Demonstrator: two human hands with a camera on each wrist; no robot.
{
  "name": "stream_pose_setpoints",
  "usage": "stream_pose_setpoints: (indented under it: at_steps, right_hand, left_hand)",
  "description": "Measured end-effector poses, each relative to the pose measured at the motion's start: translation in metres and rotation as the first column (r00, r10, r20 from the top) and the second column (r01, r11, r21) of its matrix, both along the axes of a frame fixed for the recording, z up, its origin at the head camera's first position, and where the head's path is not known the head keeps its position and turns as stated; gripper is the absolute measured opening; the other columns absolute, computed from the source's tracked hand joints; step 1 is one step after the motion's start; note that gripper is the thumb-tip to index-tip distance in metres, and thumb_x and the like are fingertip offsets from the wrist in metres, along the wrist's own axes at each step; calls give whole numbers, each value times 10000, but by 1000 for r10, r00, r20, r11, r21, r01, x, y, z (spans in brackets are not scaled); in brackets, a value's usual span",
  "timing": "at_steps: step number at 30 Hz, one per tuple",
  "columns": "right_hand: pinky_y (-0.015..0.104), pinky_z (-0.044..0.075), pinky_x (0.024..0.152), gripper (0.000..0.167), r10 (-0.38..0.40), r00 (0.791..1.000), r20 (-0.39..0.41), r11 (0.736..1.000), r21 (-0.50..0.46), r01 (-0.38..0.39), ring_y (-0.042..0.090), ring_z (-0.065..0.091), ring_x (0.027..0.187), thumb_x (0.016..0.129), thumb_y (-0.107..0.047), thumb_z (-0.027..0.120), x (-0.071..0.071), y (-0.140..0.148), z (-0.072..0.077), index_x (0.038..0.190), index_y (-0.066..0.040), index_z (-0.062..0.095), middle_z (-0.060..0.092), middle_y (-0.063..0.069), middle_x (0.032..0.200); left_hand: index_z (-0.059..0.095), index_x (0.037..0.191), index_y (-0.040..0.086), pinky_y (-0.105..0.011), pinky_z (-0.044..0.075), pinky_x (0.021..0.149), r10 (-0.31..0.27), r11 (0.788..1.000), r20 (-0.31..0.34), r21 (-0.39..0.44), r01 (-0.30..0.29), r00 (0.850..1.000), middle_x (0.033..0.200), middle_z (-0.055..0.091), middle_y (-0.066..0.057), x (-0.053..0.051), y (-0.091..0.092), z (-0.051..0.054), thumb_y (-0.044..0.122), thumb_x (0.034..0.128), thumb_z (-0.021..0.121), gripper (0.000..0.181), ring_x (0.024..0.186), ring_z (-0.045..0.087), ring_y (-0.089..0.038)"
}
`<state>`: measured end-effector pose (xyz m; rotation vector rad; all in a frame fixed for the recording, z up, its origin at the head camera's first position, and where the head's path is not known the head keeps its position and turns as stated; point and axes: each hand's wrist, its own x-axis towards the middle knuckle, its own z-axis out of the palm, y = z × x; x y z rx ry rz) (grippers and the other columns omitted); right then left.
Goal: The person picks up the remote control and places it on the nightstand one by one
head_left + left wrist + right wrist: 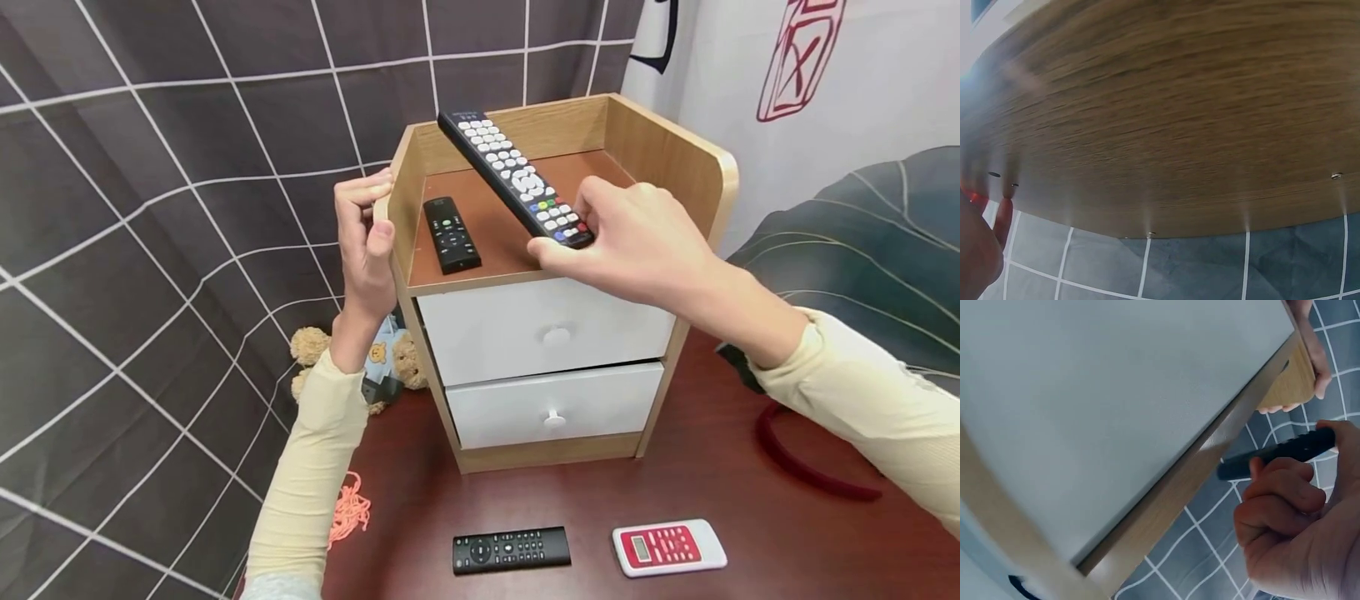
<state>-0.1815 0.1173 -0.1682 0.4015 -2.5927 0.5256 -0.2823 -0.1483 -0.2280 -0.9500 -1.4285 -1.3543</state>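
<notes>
My right hand (645, 242) pinches the lower end of a long black remote control (517, 175) with white and coloured buttons. The remote is held tilted above the top shelf of a small wooden cabinet (675, 158). In the right wrist view, the fingers of my right hand (1291, 519) curl beneath the dark remote (1279, 453). My left hand (363, 242) grips the cabinet's left side panel (405, 175), thumb at its front edge. That panel's wood (1179, 125) fills most of the left wrist view. A smaller black remote (452, 235) lies on the shelf.
Two white drawers (547, 329) sit below the shelf. On the dark red table (585, 500) lie another black remote (512, 550) and a white remote with a red face (669, 547). Orange yarn (349, 510), a plush toy (405, 360) and a red band (813, 471) are nearby.
</notes>
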Motion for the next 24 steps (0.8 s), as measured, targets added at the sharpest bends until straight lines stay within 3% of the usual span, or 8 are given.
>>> stream_pose_setpoints:
  at_steps: [7,12,15,19,24]
  right_hand:
    - [410,426,582,529,-91,995,46,986,148,83,311,574,703,817,-621,566,-19,-21,8,882,-97,549,608,110,785]
    - [412,455,595,573,-139,979,149,967,232,102,322,603,760,830,-618,539,-30,-29,9,965,-66,608,633,131,876]
    - [411,466,572,573,-159,968,196,955,279,100,327,611,773,833,-615,522,-35,-33,8,941,-63,634,641,139,895]
    - [430,474,563,561,-176,967,186,945,307,113,344,615,772,824,-616,515,-38,-36,7,873,-71,636,641,143,877]
    - [461,488,576,692,-182,968,175,938,326,118,368,638,794,814,-745,513,-38,-38,9,879,-69,644,654,171,891]
  left_hand:
    - [499,1089,-121,-382,459,1029,-5,1000,-2,-7,5,1000,1217,501,-252,0,0,0,547,895,485,695,1217,537,-315]
    - [494,1081,-127,-384,463,1015,-10,1000,-3,-14,10,1000,1215,502,-259,0,1,-4,587,909,482,735,1215,538,-317]
    - [491,1077,-132,-393,465,1013,-13,1000,-8,-18,13,1000,1214,501,-264,0,2,-4,598,916,477,748,1213,538,-331]
    - [495,1076,-130,-401,466,1019,-11,1000,-23,-20,10,1000,1211,501,-263,0,2,-3,611,923,472,757,1213,536,-353]
    - [505,1080,-126,-370,471,998,2,1000,-19,-13,-2,1000,1215,507,-254,-2,-1,-1,657,909,472,802,1213,536,-341]
